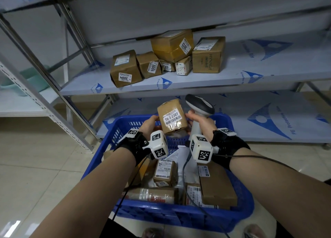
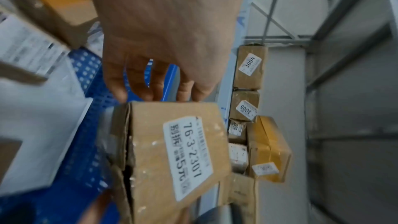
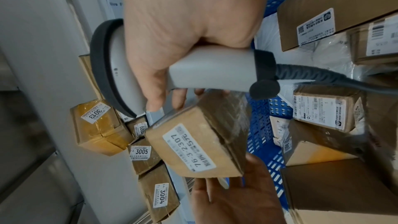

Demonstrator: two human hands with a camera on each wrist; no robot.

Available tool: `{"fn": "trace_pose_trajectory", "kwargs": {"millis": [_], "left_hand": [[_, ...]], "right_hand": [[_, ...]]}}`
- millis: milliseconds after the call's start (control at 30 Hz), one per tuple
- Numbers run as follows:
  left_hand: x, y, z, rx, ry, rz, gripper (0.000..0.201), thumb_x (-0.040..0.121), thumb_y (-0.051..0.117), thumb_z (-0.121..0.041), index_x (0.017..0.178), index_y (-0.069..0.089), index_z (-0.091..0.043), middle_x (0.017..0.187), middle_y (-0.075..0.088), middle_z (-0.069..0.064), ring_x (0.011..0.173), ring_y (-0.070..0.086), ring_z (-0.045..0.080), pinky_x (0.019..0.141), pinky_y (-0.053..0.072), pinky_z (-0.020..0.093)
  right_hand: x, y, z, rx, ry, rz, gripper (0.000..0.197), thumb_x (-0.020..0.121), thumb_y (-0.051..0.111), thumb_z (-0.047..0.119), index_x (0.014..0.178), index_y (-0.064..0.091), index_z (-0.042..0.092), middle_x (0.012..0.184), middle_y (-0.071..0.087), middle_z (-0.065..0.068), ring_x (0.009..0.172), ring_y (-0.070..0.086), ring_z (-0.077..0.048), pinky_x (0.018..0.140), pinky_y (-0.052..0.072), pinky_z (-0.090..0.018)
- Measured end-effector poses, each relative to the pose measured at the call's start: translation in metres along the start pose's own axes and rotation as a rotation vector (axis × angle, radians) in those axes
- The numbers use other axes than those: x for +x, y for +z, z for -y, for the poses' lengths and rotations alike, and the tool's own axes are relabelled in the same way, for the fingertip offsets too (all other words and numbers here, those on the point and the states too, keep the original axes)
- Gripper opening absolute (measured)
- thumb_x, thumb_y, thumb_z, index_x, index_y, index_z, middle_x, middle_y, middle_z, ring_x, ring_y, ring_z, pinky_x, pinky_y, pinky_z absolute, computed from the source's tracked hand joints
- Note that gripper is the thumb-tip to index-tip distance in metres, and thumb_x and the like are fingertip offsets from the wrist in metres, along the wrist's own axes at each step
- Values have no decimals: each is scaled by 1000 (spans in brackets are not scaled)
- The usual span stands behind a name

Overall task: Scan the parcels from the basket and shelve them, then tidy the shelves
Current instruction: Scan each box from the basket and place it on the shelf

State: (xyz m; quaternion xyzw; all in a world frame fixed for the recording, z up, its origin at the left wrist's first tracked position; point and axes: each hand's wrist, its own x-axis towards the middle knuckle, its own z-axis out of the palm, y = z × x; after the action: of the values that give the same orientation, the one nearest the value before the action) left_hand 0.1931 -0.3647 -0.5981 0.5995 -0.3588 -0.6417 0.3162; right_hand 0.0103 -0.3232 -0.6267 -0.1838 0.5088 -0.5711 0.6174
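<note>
Parcel up over the blue basket, a small brown carton, label 76-3-2307 facing us! The left hand cups it from the side, fingers curled round its far edge; the right hand is wrapped round the grey scanner handle, fingertips just touching the carton's other side. It looks light and stiff enough for one hand, though the seam gapes in the left wrist view and glossy tape could be slippery: best gripped across the bare cardboard faces, clear of the label. Below, more parcels wait in the basket. Beyond, the shelf carries boxes tagged 3004, 3005 and 3013.
</note>
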Motion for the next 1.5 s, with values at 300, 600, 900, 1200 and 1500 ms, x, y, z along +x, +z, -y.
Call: {"fn": "trace_pose_trajectory", "kwargs": {"millis": [300,600,900,1200,1500], "left_hand": [[-4,-2,-14,122,-85,48,58,95,34,-58,84,55,-6,55,66,12,55,64,26,61,47,33],[0,-10,-3,99,-240,213,73,81,48,-70,126,49,-13,128,56,24,113,58,40,99,44,53],[2,-24,-8,-28,-162,167,71,89,29,-71,124,50,-14,104,65,20,96,58,35,83,45,45],[-2,-42,-19,-36,-91,79,69,94,23,-66,139,37,-16,135,51,20,125,47,37,98,36,47],[1,-48,-20,-52,-151,58,76,85,36,-75,125,50,-12,113,62,18,91,61,31,84,48,44]], "right_hand": [[3,3,-6,-86,-43,-56,61,73,82,28,123,60,0,112,69,-15,105,64,-30,99,48,-46],[1,4,-3,-105,-85,-41,47,78,78,20,117,63,-1,106,71,-15,102,67,-27,98,50,-43],[-17,9,-6,-262,-77,66,6,86,70,14,82,67,12,71,65,-8,56,58,-14,59,47,-28],[-28,16,-15,-599,-89,174,15,84,67,4,71,61,10,50,55,-2,40,44,-10,44,39,-22],[-35,24,-14,-682,-118,187,16,80,68,1,68,61,8,54,56,-5,46,46,-13,45,40,-20]]}}
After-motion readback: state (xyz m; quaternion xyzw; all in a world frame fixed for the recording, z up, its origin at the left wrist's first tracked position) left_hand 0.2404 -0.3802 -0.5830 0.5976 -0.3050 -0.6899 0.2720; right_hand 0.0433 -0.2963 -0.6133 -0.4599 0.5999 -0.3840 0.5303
